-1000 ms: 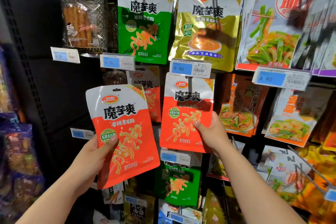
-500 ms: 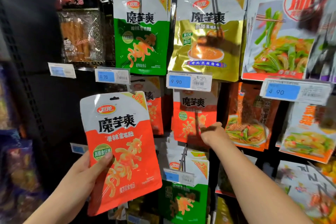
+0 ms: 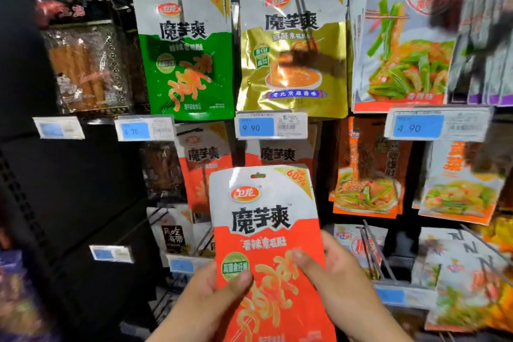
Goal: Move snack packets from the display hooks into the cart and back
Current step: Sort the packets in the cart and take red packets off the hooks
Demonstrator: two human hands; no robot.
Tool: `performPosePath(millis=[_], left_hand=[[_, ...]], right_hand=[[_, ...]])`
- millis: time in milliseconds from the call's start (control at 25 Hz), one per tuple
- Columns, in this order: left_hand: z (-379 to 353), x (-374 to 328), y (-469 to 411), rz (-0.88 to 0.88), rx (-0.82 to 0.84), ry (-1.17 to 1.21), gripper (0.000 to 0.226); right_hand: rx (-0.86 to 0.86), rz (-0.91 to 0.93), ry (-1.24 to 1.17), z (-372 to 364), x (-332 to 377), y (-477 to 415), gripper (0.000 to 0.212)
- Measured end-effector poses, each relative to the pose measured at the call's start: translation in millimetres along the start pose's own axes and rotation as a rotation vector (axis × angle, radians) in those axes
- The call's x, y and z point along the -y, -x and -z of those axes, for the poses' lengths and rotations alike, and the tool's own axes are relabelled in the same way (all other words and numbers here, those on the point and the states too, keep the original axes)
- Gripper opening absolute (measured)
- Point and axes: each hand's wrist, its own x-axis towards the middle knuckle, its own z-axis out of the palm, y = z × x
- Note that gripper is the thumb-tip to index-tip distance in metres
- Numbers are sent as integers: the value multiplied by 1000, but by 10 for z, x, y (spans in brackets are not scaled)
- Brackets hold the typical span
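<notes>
Store aisle, seen from beside the shopper: two bare hands hold one orange-and-white packet (image 3: pixel 266 230) upright in front of a snack rack; the left hand (image 3: pixel 205 297) grips its lower left edge, thumb pressed flat on the printed front, the other fingers hidden behind; the right hand (image 3: pixel 341 283) grips the lower right edge the same way, thumb across the front, fingers behind the packet. The packet stands between the two hands and rises above them, its white top and hang hole just under a price tag marked 9 90 (image 3: pixel 270 126); whether the hole sits on a hook cannot be told. Straight beyond the hands, partly covered by the held packet, hang more orange packets (image 3: pixel 204 164) of the same make; well above the hands a green packet (image 3: pixel 188 50) hangs over the left hand and a gold packet (image 3: pixel 291 44) just beside it. Up and to the right of the right hand hang packets picturing green vegetables (image 3: pixel 402 44), with a tag marked 4 90 (image 3: pixel 435 125) below them; wire hooks (image 3: pixel 372 253) jut out just beside the right hand. Up and to the left of the left hand hangs a clear packet of brown sticks (image 3: pixel 86 64); a tag marked 4 70 (image 3: pixel 144 130) sits lower down, between it and the green packet.
</notes>
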Motion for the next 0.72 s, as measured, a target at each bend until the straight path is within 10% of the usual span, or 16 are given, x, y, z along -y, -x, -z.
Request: performPosePath(millis=[720], left_hand=[[201,-467,-480,-366,-80,-183,14]], right_hand=[[-387,304,277,-328,288,-257,13]])
